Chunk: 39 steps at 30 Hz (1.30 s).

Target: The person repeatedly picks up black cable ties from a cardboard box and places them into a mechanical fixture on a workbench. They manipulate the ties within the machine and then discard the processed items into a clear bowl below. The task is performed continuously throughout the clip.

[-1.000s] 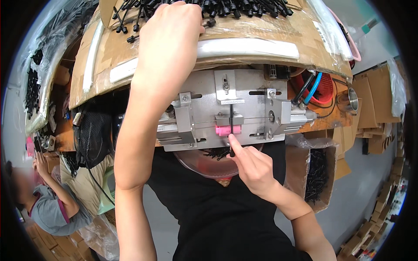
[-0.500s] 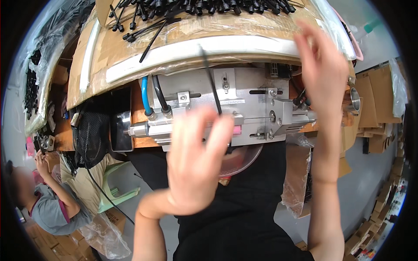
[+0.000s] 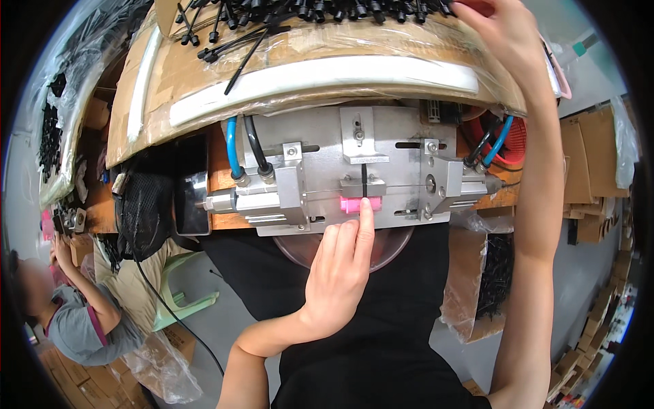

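A thin black rod (image 3: 364,178) lies front to back in the middle of the metal fixture (image 3: 320,129), across a small metal block and a pink block (image 3: 350,204). My left hand (image 3: 337,273) reaches in from the near side. Its index finger is stretched out, the tip touching the rod's near end over the pink block; the other fingers bend loosely and hold nothing. At the far right, my right hand (image 3: 511,34) is at the edge of a pile of black rods with thick heads (image 3: 327,9). Its thumb and finger close together there; the frame's edge cuts off part of them.
Metal cylinders (image 3: 262,204) with blue and black hoses flank the fixture. A taped cardboard sheet (image 3: 293,82) with a white strip overhangs it. A clear bowl (image 3: 392,252) is below, a red basket (image 3: 511,140) right. One person (image 3: 85,317) sits at left; a carton (image 3: 494,279) stands lower right.
The black rod, tilted above the fixture before, now lies in it. My left hand has moved slightly right, its index finger down on the rod. My right hand has moved away to the pile.
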Available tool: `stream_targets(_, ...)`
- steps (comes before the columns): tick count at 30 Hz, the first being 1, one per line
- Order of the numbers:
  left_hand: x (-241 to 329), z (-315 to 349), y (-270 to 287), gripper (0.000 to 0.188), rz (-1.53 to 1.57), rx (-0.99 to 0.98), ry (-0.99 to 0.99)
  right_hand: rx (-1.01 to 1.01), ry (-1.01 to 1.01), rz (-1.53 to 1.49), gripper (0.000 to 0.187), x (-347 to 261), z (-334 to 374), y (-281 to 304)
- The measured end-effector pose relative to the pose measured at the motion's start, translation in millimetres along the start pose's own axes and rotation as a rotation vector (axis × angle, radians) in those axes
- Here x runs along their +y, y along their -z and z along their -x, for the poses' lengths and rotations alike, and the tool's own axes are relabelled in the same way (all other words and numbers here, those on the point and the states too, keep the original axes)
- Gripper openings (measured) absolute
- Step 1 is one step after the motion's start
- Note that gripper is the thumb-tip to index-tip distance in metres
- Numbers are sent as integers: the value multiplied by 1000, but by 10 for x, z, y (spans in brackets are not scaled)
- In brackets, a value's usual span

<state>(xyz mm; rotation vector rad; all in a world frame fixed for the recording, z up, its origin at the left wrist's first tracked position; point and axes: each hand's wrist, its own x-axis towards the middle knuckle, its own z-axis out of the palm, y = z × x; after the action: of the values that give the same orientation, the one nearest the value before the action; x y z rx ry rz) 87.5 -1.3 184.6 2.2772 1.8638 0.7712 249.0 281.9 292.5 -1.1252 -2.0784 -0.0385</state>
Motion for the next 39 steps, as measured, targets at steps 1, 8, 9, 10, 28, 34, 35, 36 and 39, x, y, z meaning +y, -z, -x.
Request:
stream_targets(1,-3,3,17,70,-24,-12,1,71,37,-74,13,106,-1,22)
stream_targets(8,-404,-442,598,54,-24,109,-136,-136,-374,-531,37,366,297,533)
stream_targets(9,-508,-724,815,43,-45,199,-35,-126,-416,-598,36,309,368,565)
stream_targets(10,-665,-818,1093,34,-172,360,115,-137,-408,-726,36,127,312,556)
stream_targets(28,-1417,-1363,1230,13,119,219,-30,-221,45,-533,65,-1239,2383,16)
stream_targets(34,-1428,-1417,1319,12,239,-48,62,-294,53,-412,66,-1291,2431,-208)
stream_targets(35,-1429,-1414,1342,13,271,-80,55,-298,51,-413,66,-1295,2417,-207)
stream_targets(36,-1439,-1406,1369,14,303,-110,47,-301,50,-411,67,-1288,2397,-202)
stream_targets(39,-1445,-1350,1389,15,358,-106,30,-376,49,-389,66,-1265,2331,-88)
